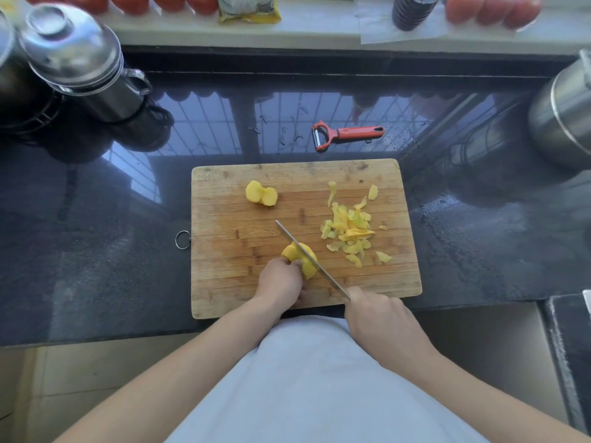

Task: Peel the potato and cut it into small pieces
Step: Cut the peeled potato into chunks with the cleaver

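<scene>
Dark polished countertop fills the kitchen scene, stacked steel pots standing at its far left corner; a wooden cutting board lies at the near edge in front of a person in a pale garment. On the board's left part sits a peeled potato piece, well apart from the work; nearer, the left hand curls its fingers over the peeled potato, pinning it to the board; a knife cuts into that potato, its blade slanting up to the left; the right hand is wrapped around the knife's handle. A heap of peelings lies on the board's right part; an orange peeler rests on the counter beyond; a steel vessel stands at far right.
</scene>
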Motion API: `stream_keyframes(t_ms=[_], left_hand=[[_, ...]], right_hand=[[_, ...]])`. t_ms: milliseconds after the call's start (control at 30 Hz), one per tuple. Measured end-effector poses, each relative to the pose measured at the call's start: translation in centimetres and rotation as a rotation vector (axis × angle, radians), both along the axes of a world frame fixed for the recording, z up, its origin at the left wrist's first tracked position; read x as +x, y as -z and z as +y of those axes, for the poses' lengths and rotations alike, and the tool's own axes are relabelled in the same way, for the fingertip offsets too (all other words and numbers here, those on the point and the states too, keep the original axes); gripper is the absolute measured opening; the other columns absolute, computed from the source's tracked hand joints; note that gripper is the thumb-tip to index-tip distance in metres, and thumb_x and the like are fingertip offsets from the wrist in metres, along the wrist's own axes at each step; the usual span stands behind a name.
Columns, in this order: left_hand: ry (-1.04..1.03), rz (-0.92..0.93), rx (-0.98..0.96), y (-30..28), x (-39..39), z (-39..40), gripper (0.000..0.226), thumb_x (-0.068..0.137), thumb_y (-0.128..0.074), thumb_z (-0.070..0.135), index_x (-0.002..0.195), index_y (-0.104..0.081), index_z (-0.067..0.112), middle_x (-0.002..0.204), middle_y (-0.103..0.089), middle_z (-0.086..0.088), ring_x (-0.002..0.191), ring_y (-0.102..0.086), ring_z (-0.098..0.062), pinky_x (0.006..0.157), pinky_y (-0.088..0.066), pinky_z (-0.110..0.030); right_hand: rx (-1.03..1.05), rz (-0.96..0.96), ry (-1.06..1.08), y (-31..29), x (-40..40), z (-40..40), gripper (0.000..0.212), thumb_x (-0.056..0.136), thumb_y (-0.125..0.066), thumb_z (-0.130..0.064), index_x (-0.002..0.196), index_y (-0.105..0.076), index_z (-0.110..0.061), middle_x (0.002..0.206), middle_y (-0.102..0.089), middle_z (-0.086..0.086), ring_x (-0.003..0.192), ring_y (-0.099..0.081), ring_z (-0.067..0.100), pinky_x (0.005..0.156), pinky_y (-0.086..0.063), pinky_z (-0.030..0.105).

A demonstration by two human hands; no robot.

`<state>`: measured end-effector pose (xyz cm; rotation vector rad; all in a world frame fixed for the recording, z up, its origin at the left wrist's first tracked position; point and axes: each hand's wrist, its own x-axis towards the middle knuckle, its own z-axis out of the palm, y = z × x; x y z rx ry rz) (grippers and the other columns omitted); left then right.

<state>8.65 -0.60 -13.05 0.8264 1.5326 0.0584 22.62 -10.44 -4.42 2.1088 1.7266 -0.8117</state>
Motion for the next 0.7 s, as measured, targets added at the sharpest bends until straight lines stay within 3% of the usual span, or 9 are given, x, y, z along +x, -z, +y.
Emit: stream_keyframes(t_ms=[100, 267, 700], left_hand=[[0.014, 0.011, 0.005, 0.09, -0.03, -0.02, 0.027, 0.107, -0.046, 0.031, 0.094, -0.062, 0.013, 0.086, -0.069, -0.009, 0.067, -0.067, -0.026, 0.075, -0.063, -0.045], [0.007, 0.002, -0.012, 0.15, -0.10, 0.03, 0.028, 0.108, -0.045, 0.032, 0.096, -0.062, 0.013, 0.088, -0.069, -0.011, 0.069, -0.068, -0.028, 0.077, -0.063, -0.048], [0.020, 0.006, -0.002, 0.16, -0.23, 0.13, 0.028, 0.108, -0.046, 0.031, 0.096, -0.063, 0.012, 0.087, -0.069, -0.010, 0.065, -0.068, -0.025, 0.072, -0.062, -0.041]], right_hand=[[0.037, 0.019, 0.058, -0.02, 0.32, -0.29, 0.015, 0.104, -0.034, -0.022, 0.089, -0.037, -0.019, 0.078, -0.054, 0.000, 0.083, -0.062, 0.039, 0.061, -0.033, 0.039], [0.065, 0.045, 0.077, 0.52, 0.03, -0.11, 0.018, 0.105, -0.035, -0.026, 0.090, -0.041, -0.019, 0.086, -0.067, 0.006, 0.085, -0.065, 0.040, 0.062, -0.039, 0.040], [0.081, 0.009, 0.042, 0.65, 0.11, -0.20, 0.019, 0.104, -0.035, -0.026, 0.087, -0.038, -0.019, 0.085, -0.066, 0.004, 0.082, -0.064, 0.039, 0.060, -0.035, 0.039]])
